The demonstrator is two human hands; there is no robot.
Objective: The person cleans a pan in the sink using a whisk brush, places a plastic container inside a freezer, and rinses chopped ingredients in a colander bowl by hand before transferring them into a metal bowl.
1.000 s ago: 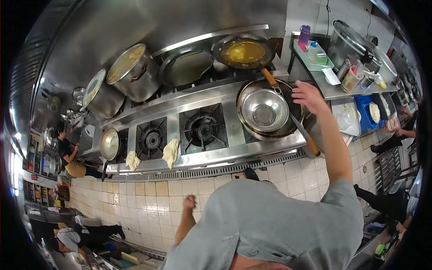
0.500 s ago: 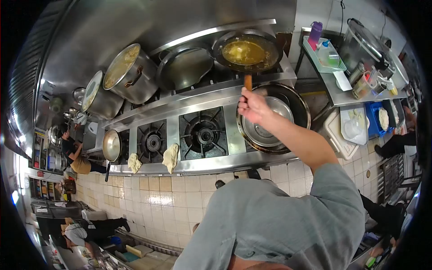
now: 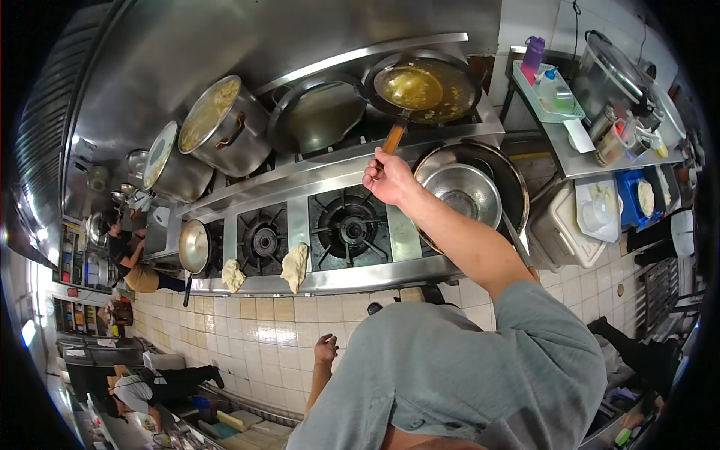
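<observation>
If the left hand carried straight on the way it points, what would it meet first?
Probably the stove's front edge: from the left hand, the line crosses the floor tiles in view. Depth is unclear, so it might pass above or below that edge.

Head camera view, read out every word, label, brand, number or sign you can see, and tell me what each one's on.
No text can be read.
Brown wooden handle in the right hand: no lettering visible.
Purple plastic bottle: no legible lettering.
Small colourful shelf goods at far left: too small and blurred to read.
</observation>
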